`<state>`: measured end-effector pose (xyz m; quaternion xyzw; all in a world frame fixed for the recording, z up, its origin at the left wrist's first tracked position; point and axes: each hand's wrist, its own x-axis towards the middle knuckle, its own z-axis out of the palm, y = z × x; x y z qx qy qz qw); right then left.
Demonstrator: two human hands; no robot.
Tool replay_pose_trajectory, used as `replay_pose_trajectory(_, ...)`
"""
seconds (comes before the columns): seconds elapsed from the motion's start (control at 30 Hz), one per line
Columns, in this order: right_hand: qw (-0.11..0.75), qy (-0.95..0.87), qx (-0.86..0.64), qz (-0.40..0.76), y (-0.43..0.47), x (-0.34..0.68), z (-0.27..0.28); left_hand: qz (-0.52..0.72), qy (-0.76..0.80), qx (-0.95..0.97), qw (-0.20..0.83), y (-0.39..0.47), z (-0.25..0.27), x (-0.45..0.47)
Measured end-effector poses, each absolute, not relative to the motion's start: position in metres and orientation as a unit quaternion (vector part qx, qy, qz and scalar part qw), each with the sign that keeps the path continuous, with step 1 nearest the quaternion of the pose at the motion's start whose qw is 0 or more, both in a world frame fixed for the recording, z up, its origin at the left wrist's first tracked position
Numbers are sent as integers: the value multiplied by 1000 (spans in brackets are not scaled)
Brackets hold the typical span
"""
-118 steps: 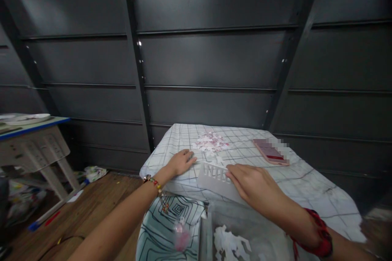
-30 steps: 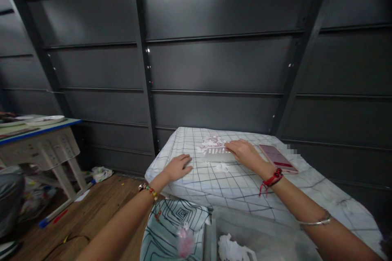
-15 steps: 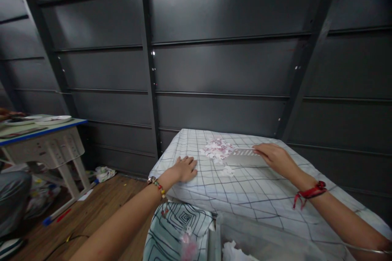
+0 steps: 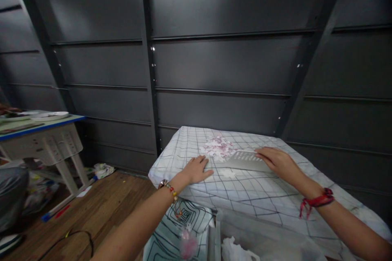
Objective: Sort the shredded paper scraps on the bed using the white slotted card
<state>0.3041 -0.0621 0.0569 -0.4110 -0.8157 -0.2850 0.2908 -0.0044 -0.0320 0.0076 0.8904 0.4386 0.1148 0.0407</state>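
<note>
My right hand (image 4: 277,162) grips the rim of a white slotted plastic basket (image 4: 246,161), which is tilted on its side on the checked cloth (image 4: 254,193). The basket's lower edge lies close to a heap of small white and pinkish pieces (image 4: 219,148); their kind is too small to tell. My left hand (image 4: 197,170) rests palm down on the cloth at the near left of the heap, fingers spread, holding nothing. A smaller cluster of white pieces (image 4: 228,172) lies between my left hand and the basket.
Nearest me stands a translucent plastic bin (image 4: 254,228) with white pieces (image 4: 235,249) inside. Beside it, a pink item in clear wrap (image 4: 188,244) lies on a teal patterned cloth (image 4: 162,232). A blue-edged table (image 4: 45,124) stands left; a dark panelled wall (image 4: 220,65) rises behind.
My left hand has slid right, closer to the heap and the small cluster. The basket has tipped, so its slotted face shows more. My right hand keeps its hold.
</note>
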Motion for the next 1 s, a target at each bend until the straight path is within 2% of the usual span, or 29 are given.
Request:
replay_pose_trajectory(0.23, 285, -834, -389, -268, -60, 275, 58, 106, 452, 885, 34, -29, 1, -5)
replay_pose_trajectory(0.47, 275, -866, -366, -200, -66, 296, 60, 105, 457, 883, 34, -31, 4, -4)
replay_pose_trajectory(0.73, 299, -844, -382, -228, -69, 293, 64, 114, 461, 879, 36, -29, 2, -6)
replay_pose_trajectory(1.0, 266, -881, -355, -164, -80, 296, 62, 108, 467, 877, 26, -25, 1, -5)
